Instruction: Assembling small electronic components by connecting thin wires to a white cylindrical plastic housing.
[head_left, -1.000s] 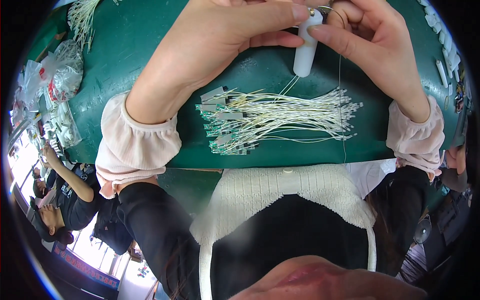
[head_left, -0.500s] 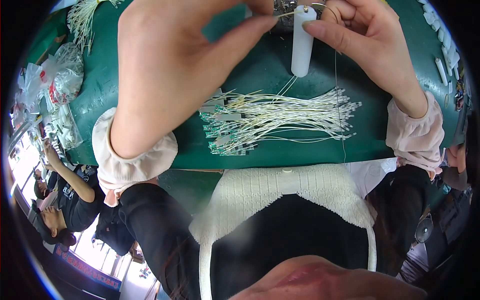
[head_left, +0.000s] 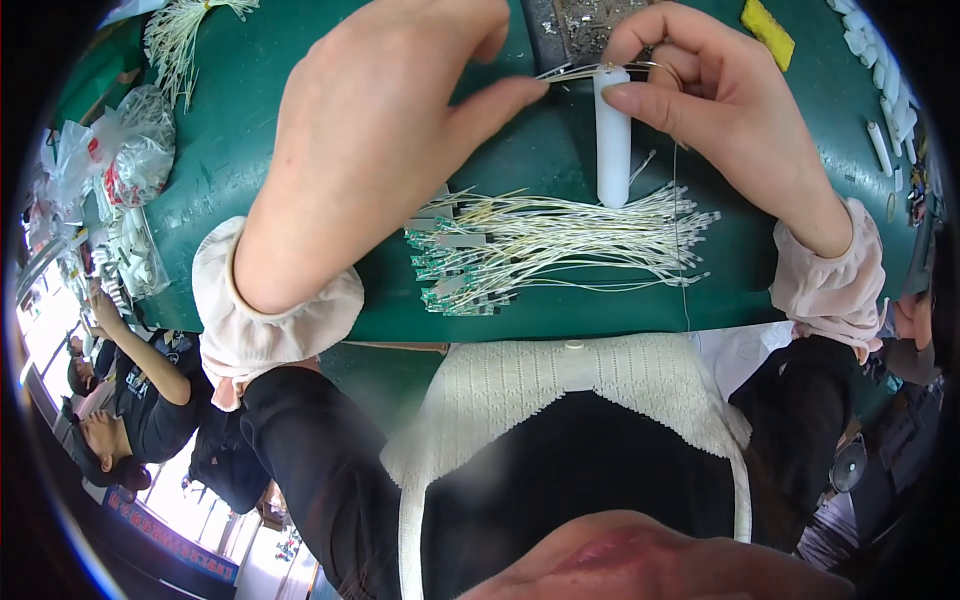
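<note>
White tube [head_left: 613, 150] pinched near upper end in right hand [head_left: 715, 105], thumb on near side, fingers curled closed behind. Probably gripped there to steady the open end and leave the lower body clear. Located right of center over green table [head_left: 385, 310], just beyond wire bundle [head_left: 580, 235]; touching tabletop or not, can't tell.

Left hand [head_left: 385, 135] partly open, thumb stretched toward tube, visible fingertip apart from it. Thumb tip right by pale wires [head_left: 575, 74] running sideways from tube top. Actual grip on these: can't tell. Seemingly posed to keep wires out to the side, away from the right thumb.

Thin strand [head_left: 678, 200] hanging below right hand, crossing bundle. Bundle laid crosswise close to torso, green boards [head_left: 440, 268] all at left end, likely for easy reach. Yellow sponge [head_left: 768, 35] beyond right hand.
</note>
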